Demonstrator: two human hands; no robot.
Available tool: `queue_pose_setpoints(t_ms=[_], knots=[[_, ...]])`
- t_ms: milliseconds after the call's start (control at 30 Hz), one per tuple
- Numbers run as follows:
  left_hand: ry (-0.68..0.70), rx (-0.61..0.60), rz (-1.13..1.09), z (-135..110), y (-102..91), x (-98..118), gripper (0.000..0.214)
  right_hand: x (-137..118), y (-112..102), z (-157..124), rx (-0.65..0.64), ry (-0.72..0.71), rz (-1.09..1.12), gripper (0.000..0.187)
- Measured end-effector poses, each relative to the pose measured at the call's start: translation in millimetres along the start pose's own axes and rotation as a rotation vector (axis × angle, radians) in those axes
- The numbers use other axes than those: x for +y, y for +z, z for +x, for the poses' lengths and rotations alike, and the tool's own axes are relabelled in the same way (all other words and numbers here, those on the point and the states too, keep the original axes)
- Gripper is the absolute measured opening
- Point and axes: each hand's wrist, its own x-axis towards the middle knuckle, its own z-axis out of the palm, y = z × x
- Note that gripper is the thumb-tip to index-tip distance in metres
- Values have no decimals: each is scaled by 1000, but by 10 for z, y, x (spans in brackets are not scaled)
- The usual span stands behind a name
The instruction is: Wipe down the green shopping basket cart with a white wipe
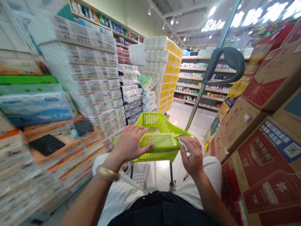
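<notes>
My left hand (130,142) lies flat across the near rim of a lime-green plastic shopping basket (160,124), with its fingertips over a flat rectangular panel (160,140) set at the basket's front. I cannot tell what the panel is. My right hand (191,153) pinches a small white packet (184,144) at the basket's right corner. A grey metal pole (199,97) rises from the basket's far right side to a curved grey handle (225,59). A gold bangle (107,173) circles my left wrist.
Tall stacks of plastic-wrapped tissue packs (94,66) wall the left side. Ahead stand yellow-labelled paper roll packs (162,72). Red-printed cardboard cartons (265,84) stack up on the right. Store shelves (202,78) line the far end of a tiled aisle floor (195,121).
</notes>
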Motion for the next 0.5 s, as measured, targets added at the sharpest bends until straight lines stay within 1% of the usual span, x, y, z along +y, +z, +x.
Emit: queue_pose_setpoints(t_ms=[67,133,200,233,333,400,433,500], knots=[[57,8,-62,39,9,124,65,19,-4,13,5,21,2,26],[112,-21,-98,109,47,262,69,21,3,36,27,73,-14,25],[131,-46,-93,197,112,377,74,-34,34,55,32,108,-28,25],[140,-61,-90,240,149,418,77,-81,57,61,18,98,-23,25],[122,-145,-68,331,248,476,78,-216,125,65,-55,0,10,25],[98,-181,-34,348,288,478,76,-216,143,64,-71,-39,21,26],[93,-180,-15,346,300,475,76,-183,140,63,-61,-31,17,26],[98,-158,16,331,314,469,78,-83,123,59,-18,28,-9,26]])
